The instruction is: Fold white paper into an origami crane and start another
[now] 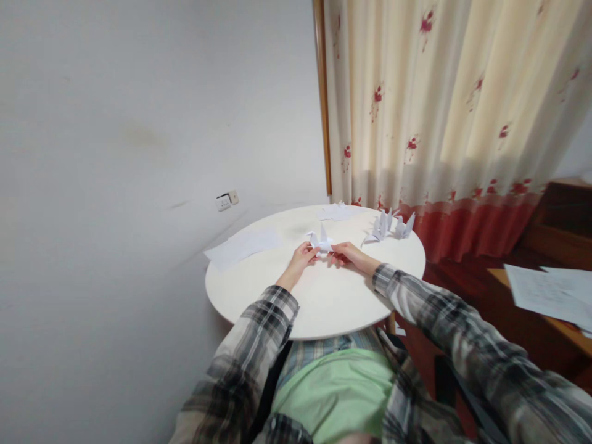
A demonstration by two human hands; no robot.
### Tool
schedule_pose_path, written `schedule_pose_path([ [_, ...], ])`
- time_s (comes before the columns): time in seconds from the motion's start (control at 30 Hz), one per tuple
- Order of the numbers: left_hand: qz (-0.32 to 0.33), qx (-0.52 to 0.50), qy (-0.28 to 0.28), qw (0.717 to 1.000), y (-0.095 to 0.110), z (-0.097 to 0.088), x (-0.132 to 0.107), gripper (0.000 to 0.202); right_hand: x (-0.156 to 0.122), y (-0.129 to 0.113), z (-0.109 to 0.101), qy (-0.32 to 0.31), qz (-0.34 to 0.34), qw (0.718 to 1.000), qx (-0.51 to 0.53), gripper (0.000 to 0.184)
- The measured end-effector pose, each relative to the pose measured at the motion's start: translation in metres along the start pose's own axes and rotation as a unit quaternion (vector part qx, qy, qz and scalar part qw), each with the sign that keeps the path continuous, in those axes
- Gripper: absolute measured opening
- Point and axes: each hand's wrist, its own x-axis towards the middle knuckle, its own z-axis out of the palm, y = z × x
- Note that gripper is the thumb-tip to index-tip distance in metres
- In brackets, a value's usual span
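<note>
A white folded paper crane (322, 243) is held just above the round white table (324, 302), its pointed parts sticking up. My left hand (303, 254) pinches the crane's left side between thumb and fingers. On the other side, my right hand (346, 253) grips its right end, with some lower fingers curled beneath. The fingers cover part of the crane's lower edge. Further right on the table stand several more white paper cranes (382, 227), grouped close together.
White paper sheets (245, 245) lie at the table's left, and more paper (337, 212) at the far edge. A wall socket (223, 203) is behind on the left. Curtains (416, 123) hang beyond the table. Written sheets (546, 293) rest on a wooden surface at right.
</note>
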Motion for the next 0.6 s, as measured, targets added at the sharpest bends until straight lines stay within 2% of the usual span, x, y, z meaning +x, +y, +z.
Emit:
schedule_pose_path([
  [0.17,0.008,0.004,-0.004,1.000,0.0011,0.0017,-0.0012,0.037,0.0022,0.0013,-0.0031,-0.009,0.017,1.000,0.005,0.016],
  [0.33,0.007,0.011,-0.009,1.000,0.0026,0.0037,-0.0030,0.036,0.0034,0.0026,-0.0018,0.004,0.003,1.000,-0.002,0.010],
  [0.6,-0.011,-0.005,-0.025,1.000,0.0015,0.0019,-0.0022,0.036,0.0073,-0.0009,0.0003,0.092,-0.029,0.995,-0.034,0.005],
])
